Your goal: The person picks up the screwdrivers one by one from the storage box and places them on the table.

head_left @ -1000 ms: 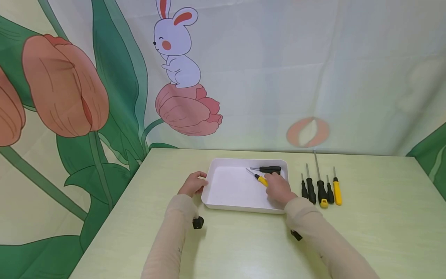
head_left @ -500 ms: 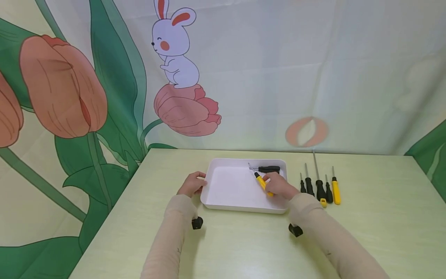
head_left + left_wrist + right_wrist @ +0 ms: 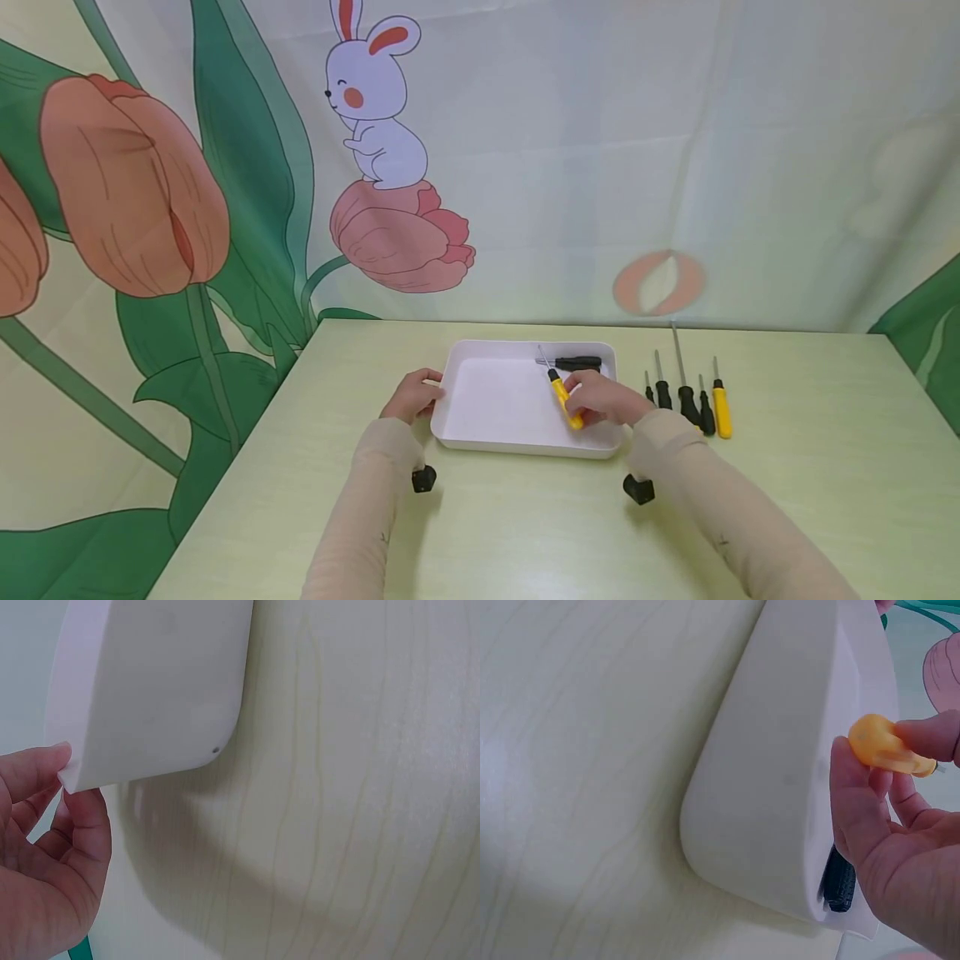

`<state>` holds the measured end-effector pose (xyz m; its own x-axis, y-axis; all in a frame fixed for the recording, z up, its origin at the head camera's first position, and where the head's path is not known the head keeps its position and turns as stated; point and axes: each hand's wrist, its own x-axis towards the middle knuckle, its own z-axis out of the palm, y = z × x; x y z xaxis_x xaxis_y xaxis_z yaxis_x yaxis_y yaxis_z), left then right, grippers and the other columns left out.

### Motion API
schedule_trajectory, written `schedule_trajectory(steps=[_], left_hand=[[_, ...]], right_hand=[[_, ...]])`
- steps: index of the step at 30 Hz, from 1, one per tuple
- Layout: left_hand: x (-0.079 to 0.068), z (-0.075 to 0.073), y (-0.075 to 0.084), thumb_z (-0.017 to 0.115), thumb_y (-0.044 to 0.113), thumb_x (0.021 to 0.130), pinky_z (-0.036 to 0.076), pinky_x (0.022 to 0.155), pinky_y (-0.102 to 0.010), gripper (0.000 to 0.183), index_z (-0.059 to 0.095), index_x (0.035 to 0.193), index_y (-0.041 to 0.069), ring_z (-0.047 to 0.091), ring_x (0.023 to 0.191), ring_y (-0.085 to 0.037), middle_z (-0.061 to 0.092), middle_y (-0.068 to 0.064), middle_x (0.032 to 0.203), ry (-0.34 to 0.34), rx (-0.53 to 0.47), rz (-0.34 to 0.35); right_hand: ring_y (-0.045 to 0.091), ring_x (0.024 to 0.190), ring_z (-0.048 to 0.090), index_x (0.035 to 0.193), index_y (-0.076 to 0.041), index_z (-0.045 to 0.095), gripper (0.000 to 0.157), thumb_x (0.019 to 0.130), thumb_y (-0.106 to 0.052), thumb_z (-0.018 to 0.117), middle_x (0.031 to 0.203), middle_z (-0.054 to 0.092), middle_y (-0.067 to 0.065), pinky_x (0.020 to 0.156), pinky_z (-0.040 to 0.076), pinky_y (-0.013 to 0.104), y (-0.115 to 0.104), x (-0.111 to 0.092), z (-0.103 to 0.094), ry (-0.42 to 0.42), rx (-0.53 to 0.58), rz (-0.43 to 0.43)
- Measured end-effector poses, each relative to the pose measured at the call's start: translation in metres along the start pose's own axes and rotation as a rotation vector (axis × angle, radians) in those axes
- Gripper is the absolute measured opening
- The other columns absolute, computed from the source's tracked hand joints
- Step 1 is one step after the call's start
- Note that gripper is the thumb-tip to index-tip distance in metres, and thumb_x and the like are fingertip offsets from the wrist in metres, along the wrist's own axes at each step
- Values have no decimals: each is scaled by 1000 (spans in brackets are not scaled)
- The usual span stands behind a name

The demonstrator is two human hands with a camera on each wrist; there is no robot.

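My right hand (image 3: 602, 397) pinches a screwdriver with a yellow handle (image 3: 564, 402) between thumb and fingers, over the right part of a white tray (image 3: 487, 417). Its thin shaft points away from me, its tip overlapping the black-handled screwdrivers (image 3: 579, 363) in the tray's far right corner. The right wrist view shows the handle's rounded end (image 3: 870, 739) between thumb and fingertips. My left hand (image 3: 412, 396) holds the tray's left rim; in the left wrist view, the thumb and fingers (image 3: 91, 825) pinch that rim (image 3: 79, 750).
Several screwdrivers lie side by side on the table right of the tray, among them a yellow-handled one (image 3: 722, 410) and black-handled ones (image 3: 707, 417). My right forearm partly covers them. A printed cloth (image 3: 540, 167) hangs behind the table's far edge.
My right hand has shifted slightly toward me and right, turning the yellow-handled screwdriver from slanting to more upright in the head view. The left hand stays at the tray rim.
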<state>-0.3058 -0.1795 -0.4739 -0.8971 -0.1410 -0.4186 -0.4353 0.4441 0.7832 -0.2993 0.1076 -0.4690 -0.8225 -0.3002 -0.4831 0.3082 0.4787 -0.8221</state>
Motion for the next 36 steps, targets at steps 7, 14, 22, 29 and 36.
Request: schedule_trajectory(steps=[7, 14, 22, 29, 36], left_hand=[[2, 0, -2, 53, 5, 85, 41, 56, -22, 27, 51, 113, 6, 50, 71, -16, 52, -12, 103, 0, 4, 5], [6, 0, -4, 53, 6, 85, 41, 57, -22, 27, 51, 113, 7, 49, 70, -17, 53, -11, 102, 1, 6, 8], [7, 1, -6, 53, 6, 85, 40, 55, -22, 27, 51, 113, 6, 49, 69, -16, 53, -11, 100, 3, 10, 23], [6, 1, -4, 53, 7, 86, 40, 55, -22, 28, 51, 114, 7, 49, 68, -17, 54, -11, 98, 5, 21, 7], [7, 1, -4, 53, 8, 86, 40, 56, -22, 27, 51, 113, 8, 48, 69, -16, 53, -10, 99, 12, 26, -3]], right_hand=[[18, 62, 51, 109, 1, 40, 43, 69, 5, 56, 95, 44, 12, 60, 50, 28, -4, -10, -9, -59, 59, 6], [18, 69, 50, 112, 0, 37, 43, 72, 3, 54, 97, 43, 12, 64, 50, 29, -3, -15, -22, -62, 72, 6], [18, 70, 50, 117, 2, 34, 47, 73, 2, 53, 100, 43, 13, 67, 50, 30, -1, -23, -35, -61, 95, -14], [18, 71, 51, 116, 2, 35, 44, 74, 2, 51, 102, 42, 14, 67, 49, 30, 6, -28, -51, -48, 128, -55], [18, 70, 51, 120, 2, 33, 48, 76, 1, 52, 97, 46, 11, 67, 48, 29, 14, -35, -67, -29, 133, -59]])
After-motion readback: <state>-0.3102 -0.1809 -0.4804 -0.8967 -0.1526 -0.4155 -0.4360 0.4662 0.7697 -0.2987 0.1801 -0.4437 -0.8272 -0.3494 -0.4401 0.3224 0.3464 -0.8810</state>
